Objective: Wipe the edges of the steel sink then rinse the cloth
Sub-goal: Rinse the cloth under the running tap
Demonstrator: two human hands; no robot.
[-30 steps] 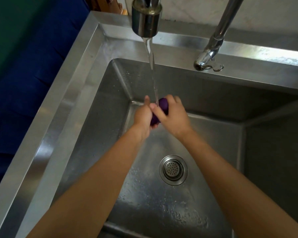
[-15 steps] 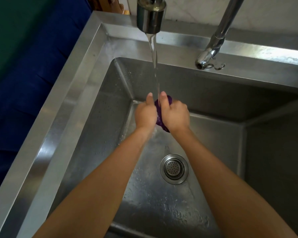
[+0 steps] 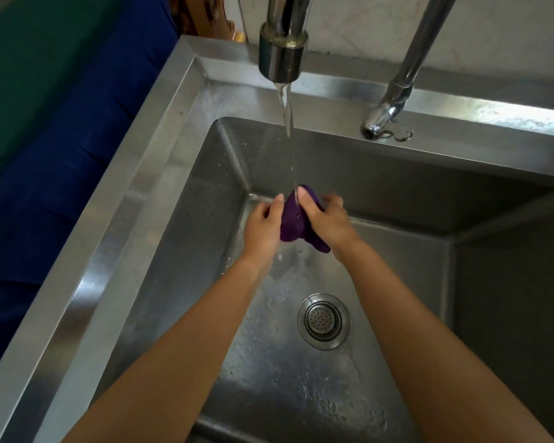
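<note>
Evidently, the left hand (image 3: 263, 226) and right hand (image 3: 326, 219) gripped the bunched purple cloth (image 3: 292, 220) between them, low inside the square steel sink (image 3: 147, 174), directly under the thin water stream (image 3: 288, 123) from the chrome tap (image 3: 282, 55), so that the water soaked through it.

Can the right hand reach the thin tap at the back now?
Probably yes: nothing stands between the right hand and the thin tap. But it grips the cloth, so it would need to let go first.

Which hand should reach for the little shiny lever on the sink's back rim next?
Probably the right hand: it holds the purple cloth on the side nearer the small chrome lever, while the left hand would cross the running water.
</note>
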